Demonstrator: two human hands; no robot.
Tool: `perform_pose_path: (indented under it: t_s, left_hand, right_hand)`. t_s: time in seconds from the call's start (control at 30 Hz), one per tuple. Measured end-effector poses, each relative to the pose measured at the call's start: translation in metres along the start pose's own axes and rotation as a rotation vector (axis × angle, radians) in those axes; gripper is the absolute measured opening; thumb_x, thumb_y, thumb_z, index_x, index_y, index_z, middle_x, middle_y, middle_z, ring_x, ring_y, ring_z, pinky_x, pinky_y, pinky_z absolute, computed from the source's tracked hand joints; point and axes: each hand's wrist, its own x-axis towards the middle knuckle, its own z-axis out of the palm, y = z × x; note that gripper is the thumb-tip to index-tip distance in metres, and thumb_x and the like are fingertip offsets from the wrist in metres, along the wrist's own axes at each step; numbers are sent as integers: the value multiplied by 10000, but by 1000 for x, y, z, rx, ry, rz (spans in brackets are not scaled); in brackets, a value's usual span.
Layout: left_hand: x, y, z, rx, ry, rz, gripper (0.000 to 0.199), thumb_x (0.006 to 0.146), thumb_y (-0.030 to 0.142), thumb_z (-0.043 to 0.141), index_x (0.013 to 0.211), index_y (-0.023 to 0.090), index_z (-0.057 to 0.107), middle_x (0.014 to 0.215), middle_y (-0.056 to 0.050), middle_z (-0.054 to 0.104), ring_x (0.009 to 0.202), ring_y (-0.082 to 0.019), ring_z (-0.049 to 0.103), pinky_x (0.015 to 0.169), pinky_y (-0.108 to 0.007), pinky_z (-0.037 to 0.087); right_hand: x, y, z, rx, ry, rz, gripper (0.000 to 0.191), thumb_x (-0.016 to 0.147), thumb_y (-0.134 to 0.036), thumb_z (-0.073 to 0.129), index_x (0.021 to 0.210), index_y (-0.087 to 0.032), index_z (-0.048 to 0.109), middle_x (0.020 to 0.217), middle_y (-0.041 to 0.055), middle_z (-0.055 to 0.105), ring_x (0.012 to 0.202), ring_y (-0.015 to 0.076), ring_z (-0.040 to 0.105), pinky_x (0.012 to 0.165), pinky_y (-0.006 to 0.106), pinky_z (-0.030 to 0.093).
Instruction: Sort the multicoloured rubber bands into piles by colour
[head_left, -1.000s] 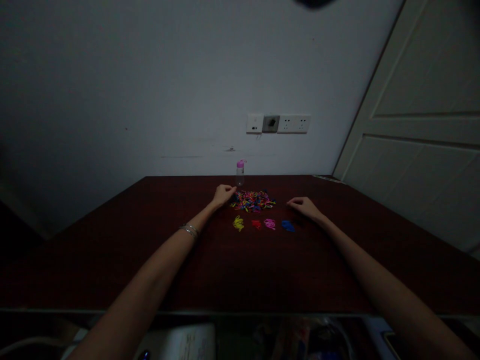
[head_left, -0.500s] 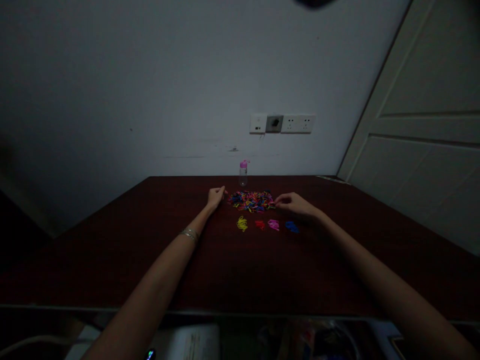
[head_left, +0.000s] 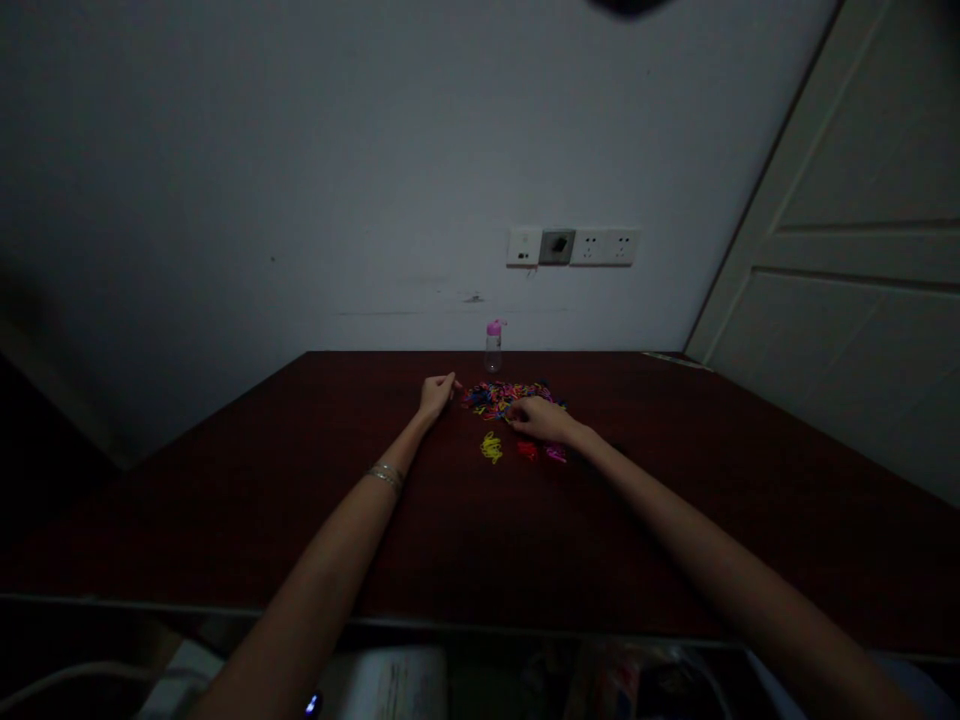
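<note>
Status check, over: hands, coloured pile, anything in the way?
Right hand at near edge of coloured pile, hiding part of it. Left hand just left of pile; grips unclear. Pink-capped bottle stands behind.

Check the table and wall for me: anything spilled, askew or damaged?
Only the wall stands out: a dark scuff mars it, above and left of the bottle; chipped or dirty, I can't tell. The bottle stands upright; the yellow heap lies apart from the mixed pile.
</note>
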Motion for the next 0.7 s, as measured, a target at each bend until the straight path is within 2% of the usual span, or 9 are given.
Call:
perform_pose_path:
  t_s: [0.17,0.43,0.7]
  left_hand:
    - [-2,4,-1,-9,5,-25,367,766,395,450,603,113,619,391,44,392,372,-67,332,433,-205,241]
    - [-3,4,-2,-55,-14,-12,385,761,423,453,600,112,612,399,39,402,373,-61,325,427,-203,228]
    - [-3,4,-5,-92,35,-24,403,750,460,438,649,111,613,408,47,393,359,-54,300,413,-196,224]
  right_hand:
    - [-7,3,2,-6,68,8,148,795,-248,495,806,-197,634,825,44,662,763,165,590,604,224,371]
    - [-10,15,0,117,133,-43,175,808,-290,522,845,-194,664,884,54,656,819,169,582,718,260,428]
    - [-15,12,-7,185,224,-73,168,803,-252,520,831,-163,659,901,69,625,851,172,554,788,295,420]
